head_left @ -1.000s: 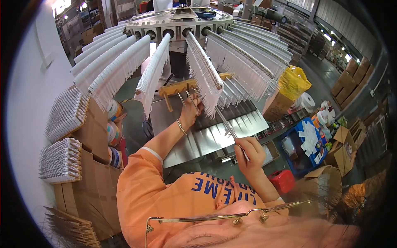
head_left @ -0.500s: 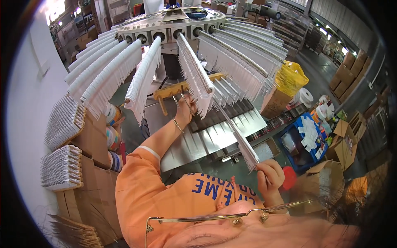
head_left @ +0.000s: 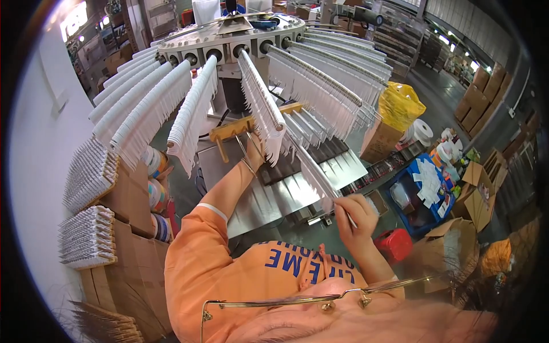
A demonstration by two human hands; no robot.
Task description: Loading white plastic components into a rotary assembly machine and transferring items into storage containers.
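Note:
My right hand (head_left: 355, 220) is closed round the near end of a thin metal rod (head_left: 352, 220), whose tip sticks out past the fingers. A row of thin white pieces (head_left: 313, 176) hangs along this rod, which slants up toward a loaded arm (head_left: 264, 103) of the round metal machine. My left hand (head_left: 257, 152) reaches in beside the yellow-brown notched rack (head_left: 231, 129), close to thin metal rods (head_left: 242, 147). Its fingers are hidden behind the white pieces on that arm.
The round machine (head_left: 229, 39) carries several arms of white pieces. Below lies a metal table (head_left: 246, 200). Spiky white racks (head_left: 88, 237) sit on cardboard boxes (head_left: 143, 263) at left. At right are a blue crate (head_left: 400, 220), a red container (head_left: 393, 244) and a yellow bag (head_left: 400, 106).
My right hand has moved up and left, nearer the machine. The white pieces on its rod now sit closer to the machine's arm. My left hand stays by the notched rack.

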